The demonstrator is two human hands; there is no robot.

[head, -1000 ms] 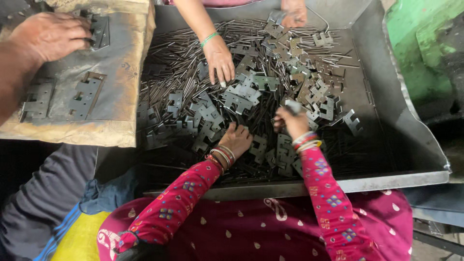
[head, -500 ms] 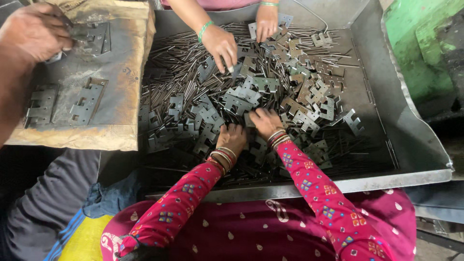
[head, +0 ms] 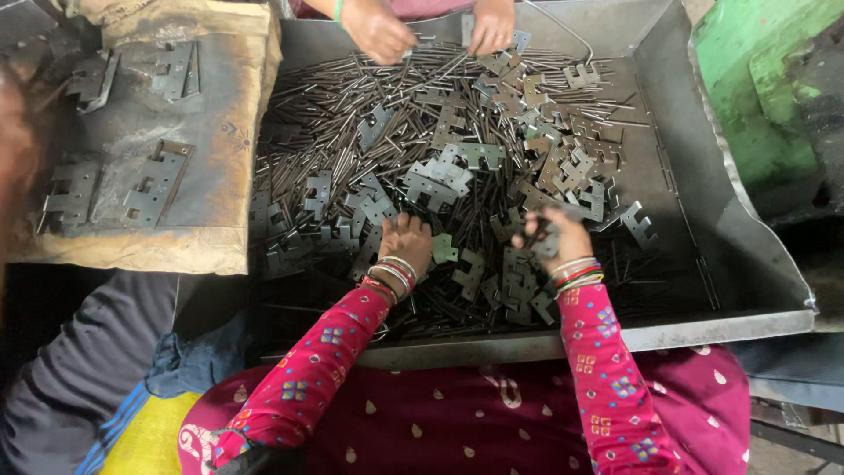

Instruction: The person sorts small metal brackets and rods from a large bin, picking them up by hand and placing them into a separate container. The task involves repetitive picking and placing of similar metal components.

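Hinge plate (head: 541, 239), grey stamped metal, pinched in right hand (head: 563, 237) at tray (head: 703, 229) centre. Left hand (head: 406, 242), at nine o'clock, rests fingers-down on loose plates and thin rods (head: 352, 114); its grasp cannot be told. Co-worker's hands (head: 378, 31) at twelve o'clock

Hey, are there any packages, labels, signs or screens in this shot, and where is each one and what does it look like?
No printed packages, labels, signs or screens show.
Closest thing: a worn brown cardboard sheet at upper left, beside the grey metal tray, flat, with grey hinge plates lying on it.
The left hand and right hand are in the tray among loose hinge parts and pins.
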